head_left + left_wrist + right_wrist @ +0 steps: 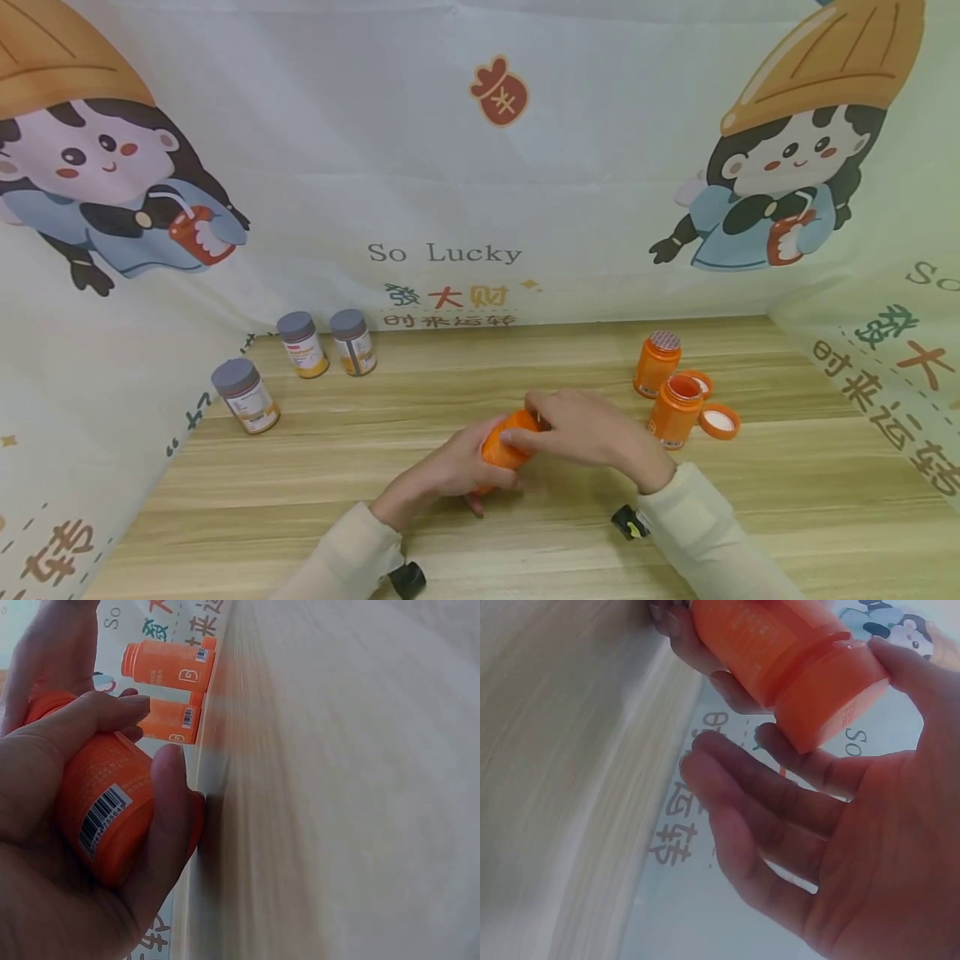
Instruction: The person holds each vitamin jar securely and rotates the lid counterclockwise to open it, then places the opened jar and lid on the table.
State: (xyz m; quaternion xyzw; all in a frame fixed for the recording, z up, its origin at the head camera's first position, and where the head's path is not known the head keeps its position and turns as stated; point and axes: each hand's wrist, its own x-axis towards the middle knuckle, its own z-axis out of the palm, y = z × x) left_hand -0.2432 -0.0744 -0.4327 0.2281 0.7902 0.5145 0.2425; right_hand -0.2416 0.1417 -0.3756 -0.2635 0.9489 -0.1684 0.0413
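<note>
Near the front middle of the table, my left hand (461, 462) grips a tilted orange bottle (504, 450), fingers and thumb wrapped round its body. A barcode label (103, 817) shows on the bottle in the left wrist view. The bottle wears its orange cap (829, 694). My right hand (581, 429) pinches that cap between thumb and index finger, while its other fingers curve loosely below. To the right stand an orange bottle with an uncovered mouth (673, 421) and, behind it, another orange bottle (656, 371) with a patterned top. Two loose orange caps lie beside them, one the front cap (720, 422).
At the back left stand three bottles with grey lids: one nearer bottle (253, 406) and two farther back, including a white-and-yellow one (306, 354). A printed cloth (450, 183) hangs behind and along both sides of the wooden table (300, 492).
</note>
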